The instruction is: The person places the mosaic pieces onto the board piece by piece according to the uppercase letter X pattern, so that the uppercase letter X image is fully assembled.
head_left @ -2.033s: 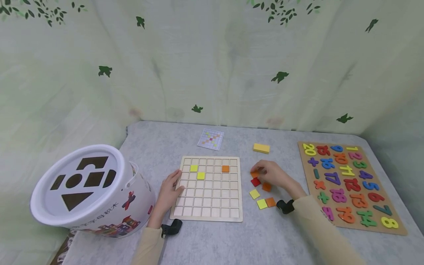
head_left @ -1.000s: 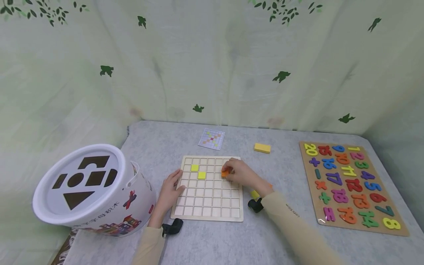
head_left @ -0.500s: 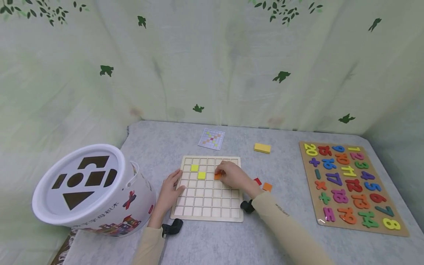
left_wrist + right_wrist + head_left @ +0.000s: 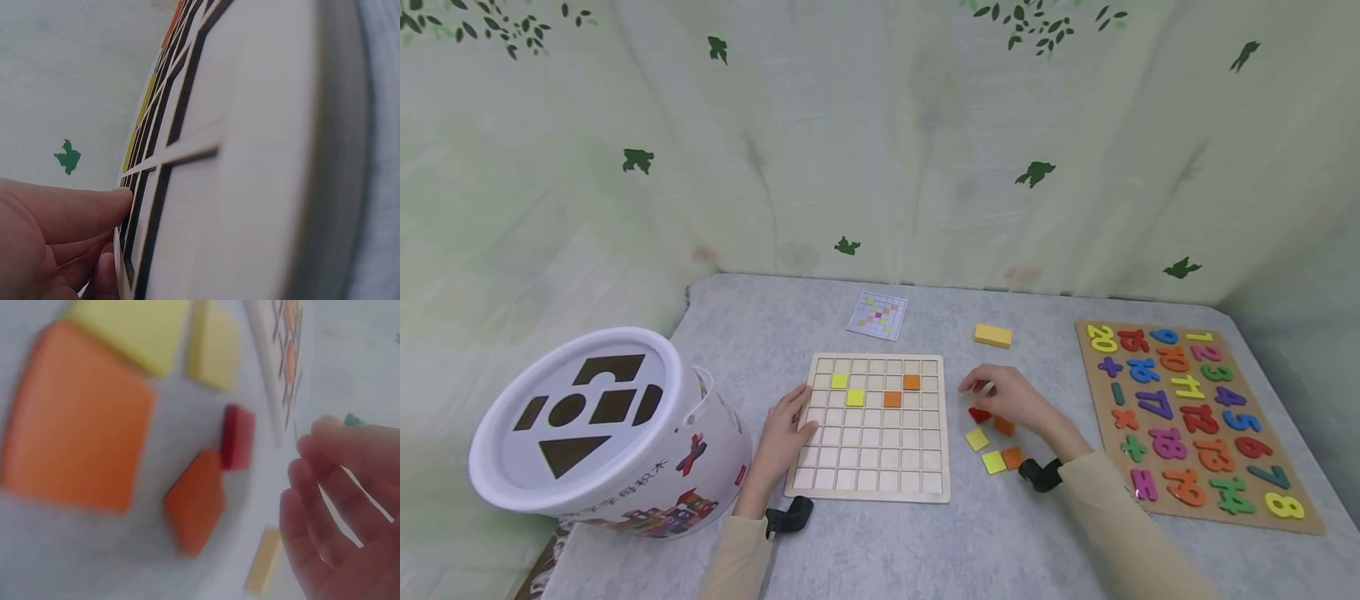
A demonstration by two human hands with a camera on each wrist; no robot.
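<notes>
A square wooden grid board (image 4: pixel 868 454) lies mid-table, with two yellow tiles (image 4: pixel 855 398) and two orange tiles (image 4: pixel 892 399) in its cells. My left hand (image 4: pixel 782 433) holds the board's left edge; in the left wrist view the thumb (image 4: pixel 94 209) lies over the rim and the fingers curl beside it. Right of the board, my right hand (image 4: pixel 1009 393) hovers with relaxed fingers and nothing in them. Just below it are a red tile (image 4: pixel 978 414) and an orange tile (image 4: pixel 1004 425). Two loose yellow tiles (image 4: pixel 977 439) and another orange tile (image 4: pixel 1013 457) lie nearer me.
A printed pattern card (image 4: pixel 877 316) lies behind the board. A yellow block (image 4: pixel 992 336) sits to its right. The number puzzle board (image 4: pixel 1198 417) occupies the right side. A white bucket (image 4: pixel 700 450) with a shape-hole lid (image 4: pixel 662 350) stands at the left.
My right hand carried an orange tile from the loose group to the board and let it go in a second-row cell. It has moved back right, above the loose tiles. The left hand stays put.
</notes>
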